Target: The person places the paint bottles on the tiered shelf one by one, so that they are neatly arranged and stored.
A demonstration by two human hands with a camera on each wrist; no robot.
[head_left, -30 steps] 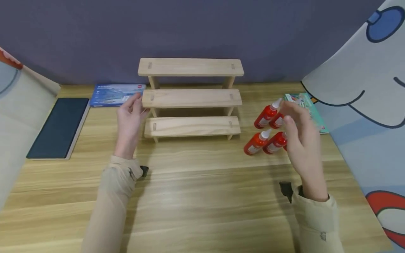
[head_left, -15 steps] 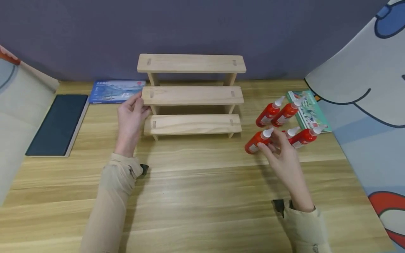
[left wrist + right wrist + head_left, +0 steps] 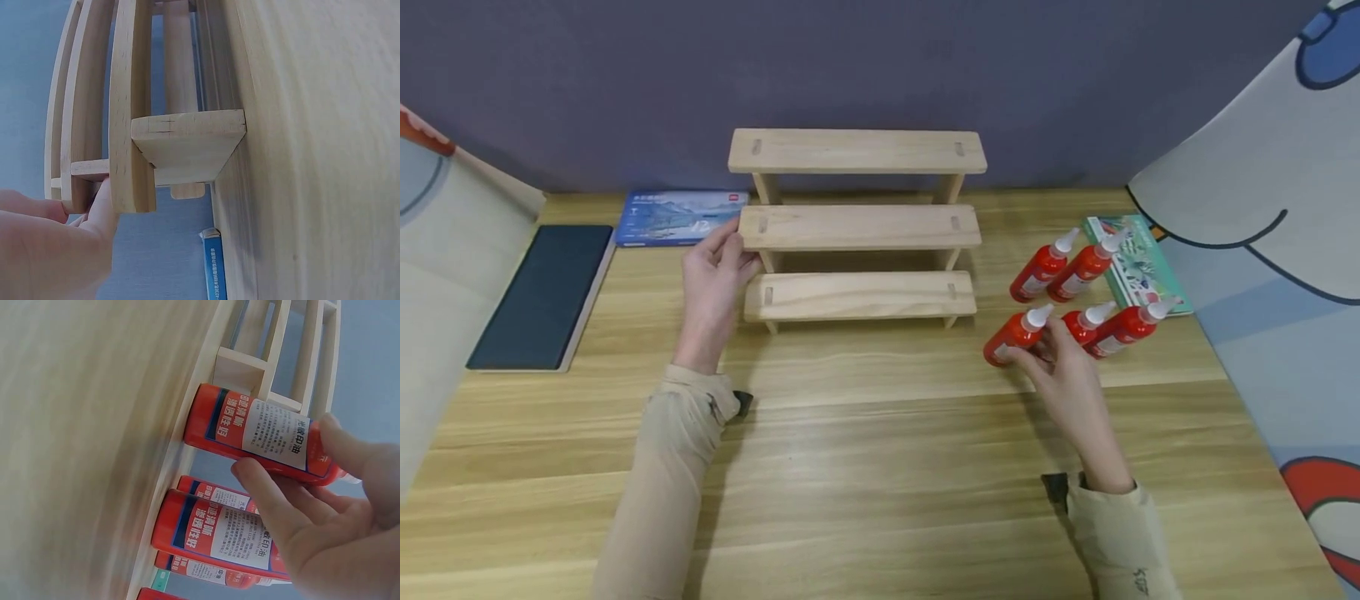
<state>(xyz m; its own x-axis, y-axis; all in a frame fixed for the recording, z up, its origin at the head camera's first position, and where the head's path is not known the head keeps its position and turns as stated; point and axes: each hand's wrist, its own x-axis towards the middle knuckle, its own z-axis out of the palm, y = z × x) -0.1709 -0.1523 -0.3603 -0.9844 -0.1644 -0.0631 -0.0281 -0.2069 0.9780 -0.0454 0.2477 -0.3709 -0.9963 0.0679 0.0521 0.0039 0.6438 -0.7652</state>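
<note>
A three-tier wooden step shelf point(image 3: 860, 227) stands against the back wall. At the left end of its middle board, my left hand point(image 3: 711, 271) pinches the wood; the left wrist view shows thumb and fingers at the board's end point(image 3: 75, 194). To the right are several red stamp-ink bottles with white nozzle caps. My right hand point(image 3: 1067, 379) holds the front-left ink bottle point(image 3: 1011, 340) near its top, thumb on one side and fingers on the other in the right wrist view. That bottle point(image 3: 250, 431) is upright at the table. Part of the bottle beside it point(image 3: 1078, 327) is hidden by my fingers.
Two more ink bottles point(image 3: 1037, 272) stand behind, and another point(image 3: 1123, 332) is at the right. A green booklet point(image 3: 1142, 262) lies beyond them. On the left lie a dark notebook point(image 3: 541, 297) and a blue box point(image 3: 673, 218) by the shelf. A dark wall point(image 3: 865, 67) closes the back.
My right hand has come down and left from above the bottles, and its fingers have closed on the front-left ink bottle. The left hand has settled slightly onto the middle board's end.
</note>
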